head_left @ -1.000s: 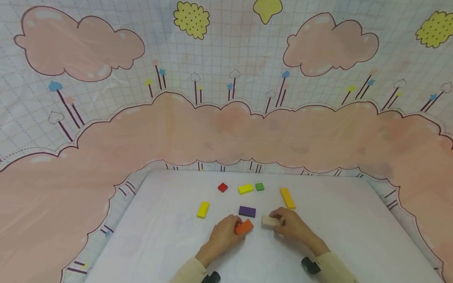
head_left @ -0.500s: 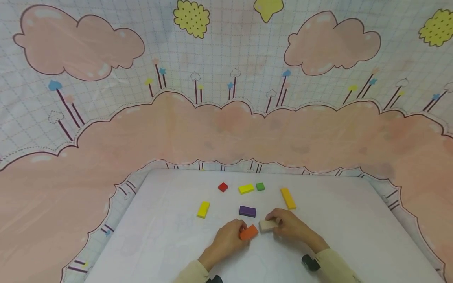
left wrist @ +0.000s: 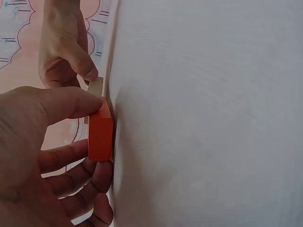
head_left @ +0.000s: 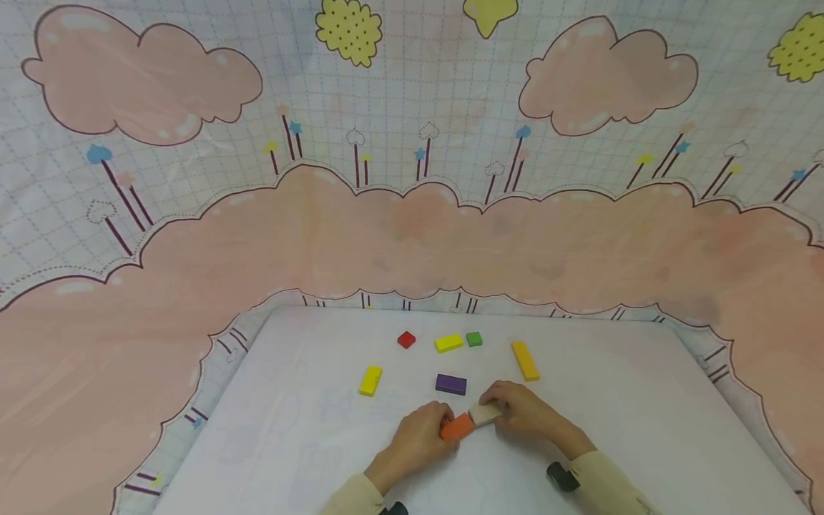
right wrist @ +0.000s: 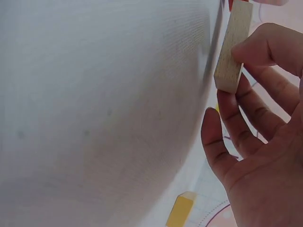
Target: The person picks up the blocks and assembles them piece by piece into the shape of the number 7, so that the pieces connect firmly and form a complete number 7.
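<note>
My left hand (head_left: 418, 435) pinches an orange block (head_left: 458, 427) between thumb and fingers, low over the white tabletop. A plain wooden block (head_left: 485, 413) is gripped by my right hand (head_left: 526, 415). End to end, the two blocks meet in the head view, the orange one at the left. The left wrist view shows the orange block (left wrist: 100, 135) with the thumb on its upper edge and the wooden block just behind it. In the right wrist view my thumb presses on the pale wooden block (right wrist: 233, 47). Just beyond both hands lies a purple block (head_left: 451, 384).
Farther back on the white table (head_left: 290, 422) lie a red block (head_left: 406, 340), a yellow block (head_left: 448, 342) and a green block (head_left: 474, 339). Another yellow block (head_left: 370, 380) is at the left, and an orange-yellow block (head_left: 525, 360) lies beyond the right hand.
My left hand has carried the orange block rightward and slightly nearer. The right hand has shifted the wooden block left and tilted it, closing the gap between the two blocks.
</note>
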Demonstrator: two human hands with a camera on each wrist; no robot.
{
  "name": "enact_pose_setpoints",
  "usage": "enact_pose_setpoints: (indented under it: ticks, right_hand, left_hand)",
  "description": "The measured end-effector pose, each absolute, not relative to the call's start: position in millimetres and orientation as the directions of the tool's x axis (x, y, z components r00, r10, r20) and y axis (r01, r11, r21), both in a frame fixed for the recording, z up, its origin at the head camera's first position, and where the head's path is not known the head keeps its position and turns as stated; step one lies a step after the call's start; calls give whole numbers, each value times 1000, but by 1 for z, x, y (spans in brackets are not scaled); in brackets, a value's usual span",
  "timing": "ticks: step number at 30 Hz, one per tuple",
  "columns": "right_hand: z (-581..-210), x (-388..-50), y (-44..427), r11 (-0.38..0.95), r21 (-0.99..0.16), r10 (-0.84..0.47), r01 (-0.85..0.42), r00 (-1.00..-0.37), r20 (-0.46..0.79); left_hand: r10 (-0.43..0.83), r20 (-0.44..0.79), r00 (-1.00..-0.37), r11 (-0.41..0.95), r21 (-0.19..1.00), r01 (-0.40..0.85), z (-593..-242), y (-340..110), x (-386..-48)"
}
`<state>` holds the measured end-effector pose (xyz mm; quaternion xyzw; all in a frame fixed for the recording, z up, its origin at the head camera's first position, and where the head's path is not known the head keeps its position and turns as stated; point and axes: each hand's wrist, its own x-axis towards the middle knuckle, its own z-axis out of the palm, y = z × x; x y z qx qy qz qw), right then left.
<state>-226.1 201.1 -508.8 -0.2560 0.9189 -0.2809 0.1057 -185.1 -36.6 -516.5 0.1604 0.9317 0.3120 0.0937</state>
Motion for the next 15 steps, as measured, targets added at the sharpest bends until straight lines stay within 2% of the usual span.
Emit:
enact_pose_setpoints:
  ticks: [15]
  right_hand:
    - [-513, -229, 197, 726, -544, -539, -421, -839, -71]
  left_hand:
    - [358, -76, -931, 769, 590, 248, -523, -35, -188]
